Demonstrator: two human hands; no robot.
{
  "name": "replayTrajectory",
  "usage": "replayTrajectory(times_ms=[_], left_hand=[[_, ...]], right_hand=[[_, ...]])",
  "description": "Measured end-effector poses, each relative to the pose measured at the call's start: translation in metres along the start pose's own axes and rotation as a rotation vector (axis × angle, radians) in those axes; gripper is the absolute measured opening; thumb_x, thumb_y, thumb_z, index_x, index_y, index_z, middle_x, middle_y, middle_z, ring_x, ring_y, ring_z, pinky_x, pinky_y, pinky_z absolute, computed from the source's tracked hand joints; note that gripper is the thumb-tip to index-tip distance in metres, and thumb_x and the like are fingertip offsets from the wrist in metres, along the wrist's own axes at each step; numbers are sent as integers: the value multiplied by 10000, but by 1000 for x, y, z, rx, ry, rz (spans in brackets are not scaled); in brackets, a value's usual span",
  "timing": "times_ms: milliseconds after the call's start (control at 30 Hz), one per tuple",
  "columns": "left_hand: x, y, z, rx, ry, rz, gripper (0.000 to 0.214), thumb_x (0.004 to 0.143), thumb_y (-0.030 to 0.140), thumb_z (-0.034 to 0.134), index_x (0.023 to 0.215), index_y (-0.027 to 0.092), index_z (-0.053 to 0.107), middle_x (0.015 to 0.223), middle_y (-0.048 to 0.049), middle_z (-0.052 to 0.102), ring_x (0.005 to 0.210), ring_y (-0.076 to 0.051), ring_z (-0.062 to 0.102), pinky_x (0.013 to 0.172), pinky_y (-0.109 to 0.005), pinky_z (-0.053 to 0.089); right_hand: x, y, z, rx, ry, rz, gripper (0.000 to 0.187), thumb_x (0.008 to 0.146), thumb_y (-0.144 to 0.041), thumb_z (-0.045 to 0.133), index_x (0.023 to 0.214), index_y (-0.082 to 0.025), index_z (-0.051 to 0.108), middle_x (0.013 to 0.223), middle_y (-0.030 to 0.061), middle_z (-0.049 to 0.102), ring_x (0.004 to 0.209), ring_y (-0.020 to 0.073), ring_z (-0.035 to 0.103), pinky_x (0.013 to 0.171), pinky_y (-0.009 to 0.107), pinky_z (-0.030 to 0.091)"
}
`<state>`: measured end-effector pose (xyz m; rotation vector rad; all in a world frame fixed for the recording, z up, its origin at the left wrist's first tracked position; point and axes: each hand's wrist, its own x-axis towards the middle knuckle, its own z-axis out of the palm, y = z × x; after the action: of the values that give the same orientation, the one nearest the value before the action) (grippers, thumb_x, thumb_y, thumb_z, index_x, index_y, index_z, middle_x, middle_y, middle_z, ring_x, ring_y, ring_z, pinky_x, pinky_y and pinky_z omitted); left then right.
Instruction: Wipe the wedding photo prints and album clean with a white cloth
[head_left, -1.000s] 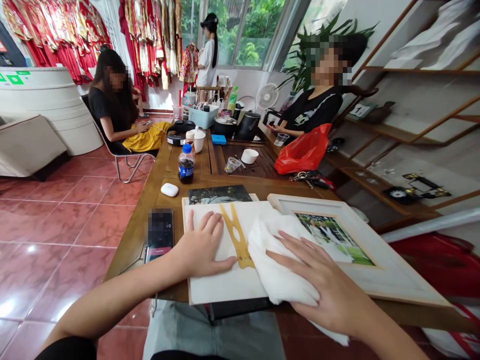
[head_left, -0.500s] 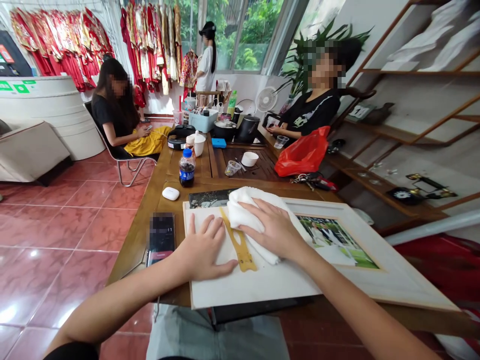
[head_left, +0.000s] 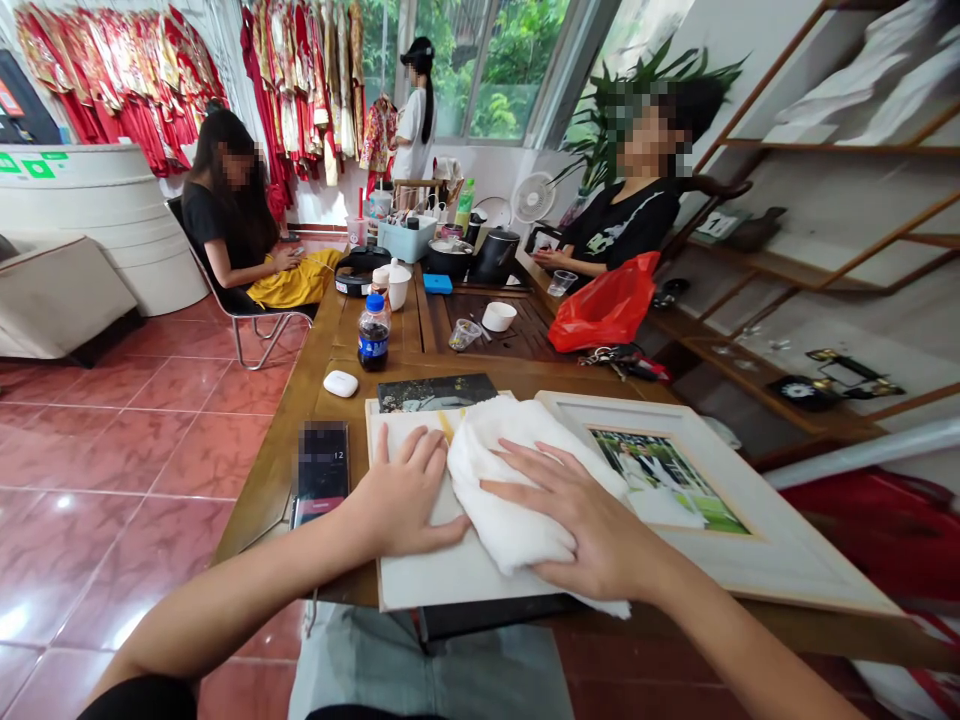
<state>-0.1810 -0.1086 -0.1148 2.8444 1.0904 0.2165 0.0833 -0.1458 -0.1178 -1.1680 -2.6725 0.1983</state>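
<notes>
"What's on the wooden table (head_left: 274, 480) at lower centre?"

"A framed wedding photograph (head_left: 660, 482) lies flat at lower right, a white board (head_left: 442, 580) just beside it."

"And the hands?"

"The left hand (head_left: 405, 490) rests on the board, its fingers (head_left: 411, 450) spread, holding nothing. The right hand (head_left: 585, 525) lies open over a bunched white cloth (head_left: 510, 490), pressing without gripping."

"How do things stand?"

"Neither hand touches the frame. The cloth hides most of a yellow plastic clip (head_left: 447, 425); only its tip shows."
</notes>
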Motion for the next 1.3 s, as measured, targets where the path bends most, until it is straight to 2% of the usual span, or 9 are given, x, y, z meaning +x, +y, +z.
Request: replayTrajectory(times_ms=[167,300,433,567,700,800,1000,1167,1300], left_hand=[[-1,0,-1,27,-30,6,808,922,652,440,1460,50,414,1572,-230,370,1475,-407,290,1163,-738,161],[-1,-1,-2,26,-42,15,826,922,676,431,1466,54,414,1583,-228,354,1478,-419,282,1163,-740,154],[0,-1,-1,19,-54,17,839,924,690,427,1476,58,406,1587,-226,349,1484,-423,271,1162,-747,134],[0,-2,-1,0,-43,17,843,927,685,424,1482,51,398,1586,-229,351,1488,-414,267,1165,-750,100],[-1,-2,0,-13,-40,13,840,923,684,433,1486,61,394,1586,-227,352,1489,-418,265,1167,-749,95],[0,-2,-1,-19,-37,0,767,958,636,411,1481,75,398,1585,-215,360,1483,-410,285,1167,-747,123],[2,1,-3,-36,-62,-58,571,1025,469,354,1461,105,414,1581,-191,374,1478,-359,306,1175,-727,162],[2,1,-4,-41,-44,-56,532,1024,418,346,1452,110,414,1566,-190,392,1471,-338,315,1179,-727,155],[2,1,-3,-35,-28,-46,502,1021,409,349,1430,131,436,1560,-182,401,1467,-334,324,1182,-719,162]], right_hand=[[-25,-17,-4,-24,-25,-100,823,597,-334,691,1408,-287,560,1586,141,392,1431,444,364,1095,687,259],[-31,-11,-5,-18,-21,-143,801,587,-349,710,1375,-270,589,1576,152,403,1416,441,392,1106,668,262],[-20,10,2,-52,31,1,780,650,-391,740,1402,-264,576,1561,167,425,1418,426,396,1107,653,298],[6,28,8,-99,88,182,696,755,-440,706,1414,-257,574,1508,175,494,1402,405,426,1094,642,343],[28,34,8,-140,152,321,642,827,-490,650,1413,-238,574,1490,177,511,1372,396,464,1071,612,392],[32,33,8,-152,189,339,622,855,-512,620,1409,-230,578,1477,181,522,1365,392,472,1061,600,407],[1,30,11,-162,175,213,615,822,-462,644,1396,-246,594,1475,189,525,1363,405,475,1047,625,406],[-38,13,10,-158,152,85,715,723,-396,694,1412,-253,570,1544,180,447,1404,417,421,1067,639,371],[-58,1,10,-150,133,30,750,683,-373,700,1412,-254,571,1581,160,396,1417,416,402,1100,625,336]])
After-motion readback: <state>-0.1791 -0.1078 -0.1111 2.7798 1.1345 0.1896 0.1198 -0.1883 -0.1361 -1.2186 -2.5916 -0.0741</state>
